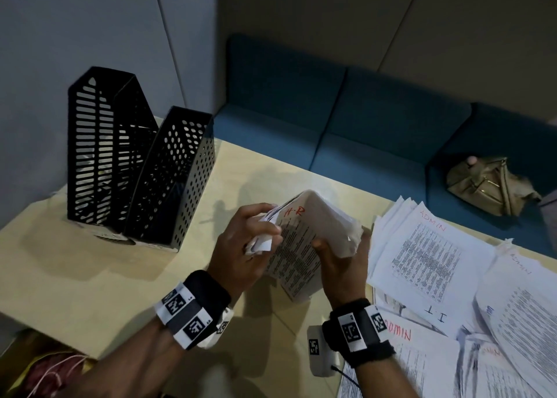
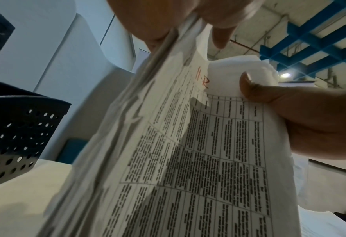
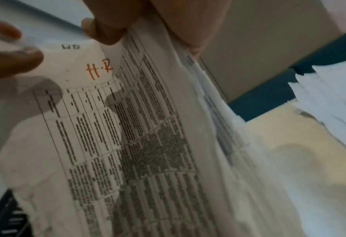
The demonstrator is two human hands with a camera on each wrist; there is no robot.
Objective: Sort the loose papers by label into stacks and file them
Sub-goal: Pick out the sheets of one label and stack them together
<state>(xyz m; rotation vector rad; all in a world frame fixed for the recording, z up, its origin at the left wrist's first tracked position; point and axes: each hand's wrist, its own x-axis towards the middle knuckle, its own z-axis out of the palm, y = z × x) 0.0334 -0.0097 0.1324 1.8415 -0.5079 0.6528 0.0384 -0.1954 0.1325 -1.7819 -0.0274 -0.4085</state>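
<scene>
I hold a thick sheaf of printed papers [image 1: 298,247] marked "H.R" in red above the middle of the table, bent open like a book. My left hand [image 1: 256,231] grips its left half, with the fingers curled over the top edge. On the other side my right hand [image 1: 331,247] grips the right half, thumb on the printed page. In the left wrist view the H.R sheaf [image 2: 188,160] fills the frame. The right wrist view shows the H.R sheaf [image 3: 137,136] with a table of text. Loose papers [image 1: 428,256] marked "ADMIN" and "I.T" lie spread at the right.
Two black file holders stand at the table's back left, a slotted one [image 1: 99,144] and a perforated one [image 1: 174,180]. Behind the table [image 1: 90,271] runs a blue bench [image 1: 361,120] with a tan handbag [image 1: 488,183] on it.
</scene>
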